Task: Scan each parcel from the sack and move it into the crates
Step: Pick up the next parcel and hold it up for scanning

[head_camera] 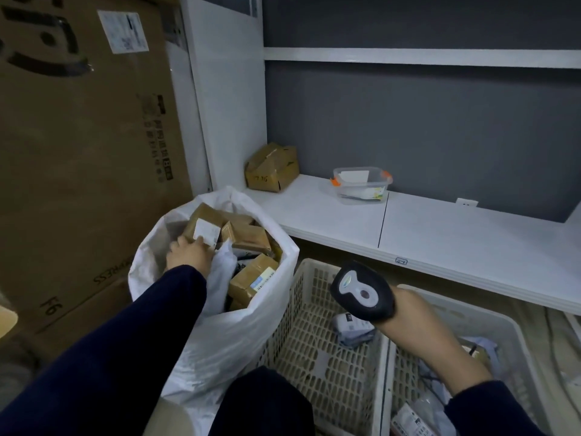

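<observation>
Parcel [201, 220]: brown cardboard box with a white label on its upturned face, lying tilted at the top of the load in the sack [220, 325], its long axis running from lower left to upper right in the head view. Sack: white, woven, mouth open, standing on the floor just left of the crates and filled with more brown boxes. Left grip [188, 253]: dark-sleeved, reached into the sack mouth, fingers laid on the parcel beside the label; whether they close round it cannot be told. Right grip [418, 322]: wrapped round the handle of the scanner [361, 291], which is black with a grey inlay and has its head pointed up and left toward the sack. Left crate [301, 278]: cream, perforated, holding one grey bagged parcel [352, 328]. Right crate [503, 319]: alongside, touching, with bagged items inside. White shelf [440, 228] behind: one crushed carton [272, 168] and one clear tub [361, 184] with orange clasps.
</observation>
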